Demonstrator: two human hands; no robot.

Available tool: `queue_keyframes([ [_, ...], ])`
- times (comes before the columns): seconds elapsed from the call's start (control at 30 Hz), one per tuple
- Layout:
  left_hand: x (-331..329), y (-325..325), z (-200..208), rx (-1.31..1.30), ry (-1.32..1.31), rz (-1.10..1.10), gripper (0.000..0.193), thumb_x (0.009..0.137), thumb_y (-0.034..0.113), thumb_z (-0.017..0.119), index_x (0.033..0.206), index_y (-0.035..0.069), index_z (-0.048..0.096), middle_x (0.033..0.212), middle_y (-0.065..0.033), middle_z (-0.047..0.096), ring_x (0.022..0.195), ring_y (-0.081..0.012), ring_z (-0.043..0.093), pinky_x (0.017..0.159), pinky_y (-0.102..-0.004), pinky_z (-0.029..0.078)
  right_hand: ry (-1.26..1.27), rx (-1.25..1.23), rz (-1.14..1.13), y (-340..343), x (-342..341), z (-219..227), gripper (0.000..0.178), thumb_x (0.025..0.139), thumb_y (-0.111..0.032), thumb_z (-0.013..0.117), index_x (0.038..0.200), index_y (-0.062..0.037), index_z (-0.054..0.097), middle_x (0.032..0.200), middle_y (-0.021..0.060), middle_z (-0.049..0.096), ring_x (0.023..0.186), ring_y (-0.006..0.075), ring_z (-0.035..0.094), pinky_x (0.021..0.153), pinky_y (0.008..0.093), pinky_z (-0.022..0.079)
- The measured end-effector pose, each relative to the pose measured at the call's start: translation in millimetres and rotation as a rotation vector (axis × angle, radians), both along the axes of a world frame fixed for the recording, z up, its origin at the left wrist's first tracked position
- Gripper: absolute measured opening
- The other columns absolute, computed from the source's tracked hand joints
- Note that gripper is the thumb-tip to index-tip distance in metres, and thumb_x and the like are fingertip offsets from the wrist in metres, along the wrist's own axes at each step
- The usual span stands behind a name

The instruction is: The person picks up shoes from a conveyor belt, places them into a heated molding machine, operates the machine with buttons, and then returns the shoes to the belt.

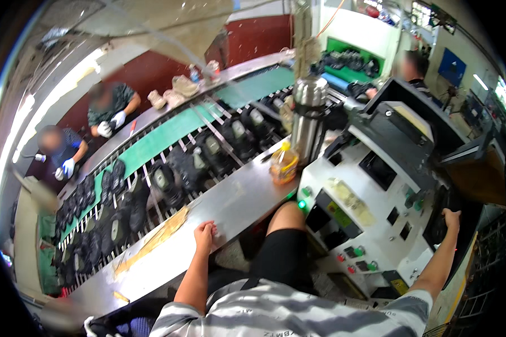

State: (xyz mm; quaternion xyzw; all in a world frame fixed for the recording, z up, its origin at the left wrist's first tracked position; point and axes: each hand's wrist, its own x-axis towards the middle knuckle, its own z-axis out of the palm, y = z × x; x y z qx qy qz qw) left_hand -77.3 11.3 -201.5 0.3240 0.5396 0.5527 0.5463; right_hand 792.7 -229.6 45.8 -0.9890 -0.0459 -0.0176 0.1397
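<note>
My left hand [206, 231] is loosely curled over the metal ledge of the line, and no object shows in it. Stretched out to the right, my right hand [451, 218] has its fingers closed at the dark opening on the side of a white and grey machine [343, 194]. A black thing [436, 227] lies right by those fingers, but its kind is lost in the shadow. Left of the machine runs a green conveyor [168, 137] with metal bars, carrying rows of black shoes [166, 182], several lying sole-up.
A bottle of amber liquid [284, 163] stands on the ledge beside a steel cylinder [309, 115]. Torn brown paper [152, 241] lies along the ledge. Across the conveyor, two gloved people [112, 106] work; another person [413, 70] is behind the machine. Beige shoes [184, 85] sit on the far shelf.
</note>
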Motion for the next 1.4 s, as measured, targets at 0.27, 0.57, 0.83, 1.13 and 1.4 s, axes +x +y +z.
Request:
queue_keyframes([
  [0.27, -54, -42, -17, -0.025, -0.006, 0.084, 0.018, 0.09, 0.004, 0.054, 0.099, -0.005, 0.066, 0.081, -0.0101, 0.066, 0.066, -0.0148, 0.063, 0.063, -0.0259, 0.054, -0.614, 0.248, -0.123, -46, -146, -22, 0.093, 0.072, -0.055, 0.074, 0.139, -0.0022, 0.036, 0.12, 0.025, 0.061, 0.108, 0.0451, 0.06, 0.091, 0.0539, 0.048],
  [0.57, -18, -34, 11, 0.023, 0.135, -0.286, 0.021, 0.089, 0.011, 0.062, 0.106, -0.001, 0.066, 0.089, -0.0056, 0.066, 0.079, -0.0128, 0.063, 0.073, -0.0276, 0.052, -0.908, 0.649, 0.182, -74, -238, -76, 0.069, 0.068, -0.028, 0.088, 0.117, 0.0113, 0.057, 0.114, 0.0219, 0.065, 0.1, 0.0353, 0.065, 0.087, 0.0411, 0.053],
  [0.83, 43, -74, 136, 0.296, -0.342, -1.004, 0.084, 0.084, 0.025, 0.075, 0.15, 0.008, 0.027, 0.135, -0.0103, 0.048, 0.126, -0.0205, 0.045, 0.108, -0.0374, 0.035, 0.977, 1.518, 0.949, 45, -392, -135, 0.075, 0.063, -0.026, 0.063, 0.129, 0.0057, 0.052, 0.124, 0.0175, 0.059, 0.112, 0.0363, 0.058, 0.101, 0.0482, 0.046],
  [1.13, -106, -99, 174, 0.183, -0.457, -0.243, 0.077, 0.063, 0.008, 0.065, 0.136, 0.004, 0.039, 0.109, -0.0135, 0.058, 0.096, -0.0255, 0.065, 0.082, -0.0386, 0.057, 1.082, 0.548, 2.099, 183, -726, -107, 0.072, 0.09, -0.021, 0.06, 0.147, 0.0048, 0.024, 0.135, 0.0191, 0.052, 0.126, 0.0262, 0.049, 0.107, 0.0353, 0.037],
  [1.4, -214, -154, 132, -0.067, 0.39, 0.233, 0.078, 0.061, 0.001, 0.065, 0.135, 0.01, 0.042, 0.109, -0.0127, 0.056, 0.097, -0.0247, 0.058, 0.085, -0.035, 0.049, 1.474, -0.086, 2.208, 163, -777, -149, 0.052, 0.094, -0.033, 0.06, 0.133, -0.0003, 0.053, 0.132, 0.0192, 0.058, 0.122, 0.0272, 0.055, 0.104, 0.0356, 0.041],
])
